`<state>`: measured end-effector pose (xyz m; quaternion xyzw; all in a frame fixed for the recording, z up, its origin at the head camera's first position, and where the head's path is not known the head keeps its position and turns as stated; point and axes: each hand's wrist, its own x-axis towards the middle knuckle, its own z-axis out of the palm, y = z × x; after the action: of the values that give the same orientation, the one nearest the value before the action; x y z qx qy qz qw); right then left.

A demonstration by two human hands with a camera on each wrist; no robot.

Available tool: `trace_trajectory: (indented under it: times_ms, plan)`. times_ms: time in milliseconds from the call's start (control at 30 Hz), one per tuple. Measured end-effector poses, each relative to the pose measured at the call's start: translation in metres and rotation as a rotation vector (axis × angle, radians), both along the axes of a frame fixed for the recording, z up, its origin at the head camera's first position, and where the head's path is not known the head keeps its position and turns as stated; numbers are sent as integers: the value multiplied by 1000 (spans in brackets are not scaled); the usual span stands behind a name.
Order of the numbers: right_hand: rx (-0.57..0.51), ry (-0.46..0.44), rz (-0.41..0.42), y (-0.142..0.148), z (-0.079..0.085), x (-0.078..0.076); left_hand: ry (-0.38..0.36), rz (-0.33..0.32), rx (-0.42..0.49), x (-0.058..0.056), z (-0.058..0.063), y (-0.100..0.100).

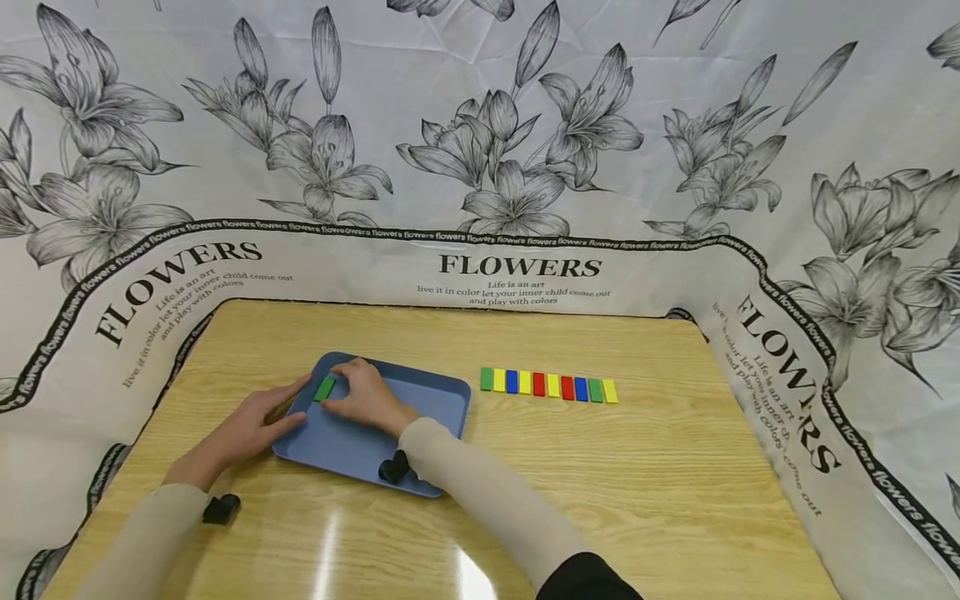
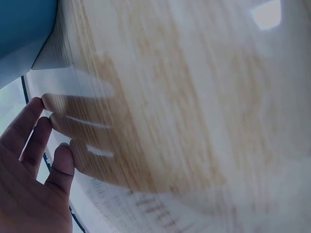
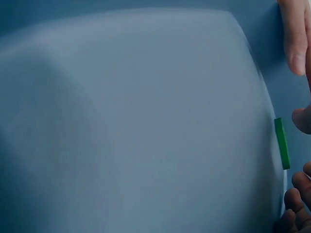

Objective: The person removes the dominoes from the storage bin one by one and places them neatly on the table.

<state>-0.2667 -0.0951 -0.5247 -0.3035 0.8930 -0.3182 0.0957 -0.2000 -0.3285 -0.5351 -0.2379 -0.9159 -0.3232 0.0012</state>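
A small green block point(image 1: 324, 388) lies flat in the left part of a blue tray point(image 1: 442, 402). My right hand point(image 1: 367, 397) reaches over the tray, its thumb and forefinger bent on either side of the block's right edge. In the right wrist view a gap shows between the green block point(image 3: 282, 143) and the nearby fingers. My left hand point(image 1: 243, 429) is at the tray's left rim, fingers stretched toward it. Seen from the left wrist, the left hand point(image 2: 36, 165) has extended fingers and holds nothing; the tray point(image 2: 24, 39) is at the upper left corner.
To the right of the tray, a row of several green, yellow, blue and red blocks point(image 1: 552, 385) lies on the wooden table point(image 1: 637, 483). White cloth with printed flowers point(image 1: 517, 167) walls the table at the back and sides. A dark wrist device point(image 1: 222, 509) sits on the left sleeve.
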Motion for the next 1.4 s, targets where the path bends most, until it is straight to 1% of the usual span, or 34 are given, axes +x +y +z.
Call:
trace_trajectory:
  times_ms: [167,267,400,533,667,733,867,1000,1133,1300,1400]
  plan:
    - [27,21,-11,-3,-4,-1,-8,4,-3,1,2,1]
    - [48,54,-9,-5,-6,-2,1,4,-3,1,2,1]
    - [88,83,-29,-9,-9,-2,16,-5,-8,1,1,2]
    - [133,110,-46,-12,-8,0,7,-3,-7,2,1,2]
    - [163,138,-40,-16,-6,1,-11,4,1,3,2,0]
    - [164,140,-33,-17,-5,1,-7,2,2,3,2,0]
    - [140,124,-21,-17,-5,-1,8,-6,1,3,2,1]
    - [118,99,-10,-12,-4,-3,6,-2,-5,2,1,1]
    - [110,83,21,-7,-2,-4,5,2,-7,3,2,2]
    - [84,62,87,4,5,-6,22,10,-16,4,3,2]
    - [81,39,111,10,12,-7,24,12,-20,4,3,1]
